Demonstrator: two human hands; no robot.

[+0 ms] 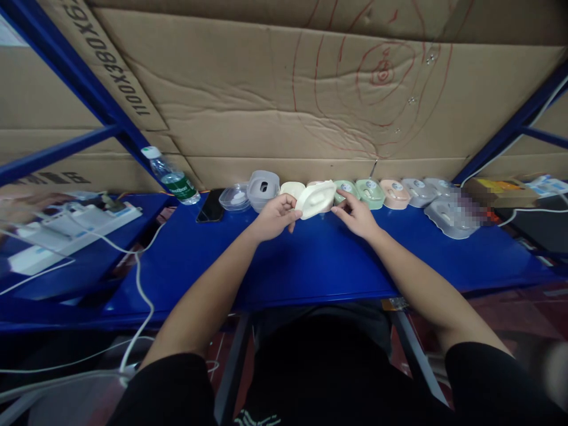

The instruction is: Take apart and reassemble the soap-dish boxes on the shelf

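Note:
A cream-coloured plastic lid [318, 200], oval with a recessed middle, is held tilted above the table. My left hand [277, 216] pinches its left end between thumb and fingers. At the lid's right edge is my right hand [357, 218], its thumb and forefinger apart; whether the fingertips touch the lid I cannot tell. Behind the lid stands a cream container [291, 189], partly hidden. To its right runs a row of small lidded containers, among them a green one [371, 193], a peach one [395, 194] and a grey one [419, 193].
On the blue table [310, 266], left of the hands, are a grey container [262, 188], a clear container [235, 197], a black phone [210, 207] and a water bottle [177, 182]. A clear tray [452, 222] lies right. A power strip [75, 236] with cables lies far left.

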